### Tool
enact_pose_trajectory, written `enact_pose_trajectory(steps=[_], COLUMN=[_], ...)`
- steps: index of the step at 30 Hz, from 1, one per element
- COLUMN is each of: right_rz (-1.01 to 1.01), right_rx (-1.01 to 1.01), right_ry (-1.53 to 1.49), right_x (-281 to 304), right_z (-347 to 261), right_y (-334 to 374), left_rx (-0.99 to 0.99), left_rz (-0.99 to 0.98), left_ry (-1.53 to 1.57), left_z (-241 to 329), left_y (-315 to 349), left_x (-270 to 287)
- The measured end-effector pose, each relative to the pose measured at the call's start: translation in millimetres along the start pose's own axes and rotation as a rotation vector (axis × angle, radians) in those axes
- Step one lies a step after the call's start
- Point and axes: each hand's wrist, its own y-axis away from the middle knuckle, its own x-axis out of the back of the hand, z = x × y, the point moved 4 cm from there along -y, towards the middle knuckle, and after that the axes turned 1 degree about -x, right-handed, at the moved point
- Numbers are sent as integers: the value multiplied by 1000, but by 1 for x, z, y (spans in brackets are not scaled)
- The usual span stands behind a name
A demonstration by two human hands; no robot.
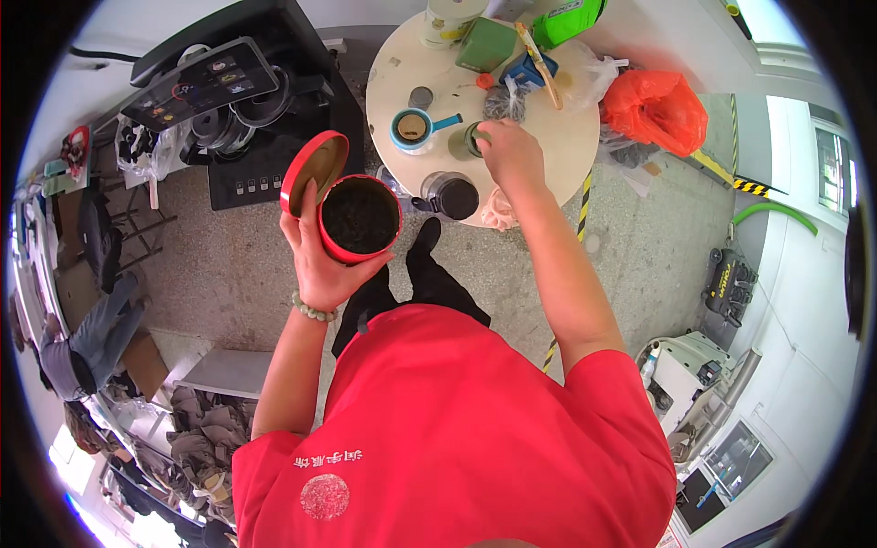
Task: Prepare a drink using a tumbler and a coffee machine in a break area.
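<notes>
My left hand (322, 260) is wrapped round a red tin (391, 248) with dark, loose tea-like leaves (361, 216) inside. The same hand also keeps the tin's round red lid (315, 164) tilted up beside the opening. Over the round table, my right hand (512, 153) is closed, its fingertips at the rim of a small greenish cup (463, 143); what they pinch, if anything, is hidden. Left of the cup stands a blue-handled strainer cup (412, 128) with something brown inside. Nearer to me is a glass pot with a dark lid (454, 195).
On the cream round table (388, 82) are a green box (486, 44), a blue box (528, 69), a small dark bag (504, 103) and a pink crumpled thing (499, 210). A black stand with glass pots (219, 130) is at left, an orange bag (656, 110) at right.
</notes>
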Motion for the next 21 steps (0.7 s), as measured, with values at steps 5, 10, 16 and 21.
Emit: enact_pose_trajectory(steps=[5, 10, 16, 21], right_rz=[60, 77, 54, 172], right_rx=[36, 69, 83, 49], right_ry=[-73, -223, -339, -498], right_x=[-4, -3, 4, 33], right_z=[9, 13, 16, 18], right_y=[0, -4, -5, 8], left_rx=[14, -13, -80, -83], left_rz=[-15, -16, -35, -82], left_ry=[3, 13, 12, 0], left_z=[4, 12, 28, 34], left_y=[-1, -4, -15, -22], left_x=[-2, -3, -9, -24])
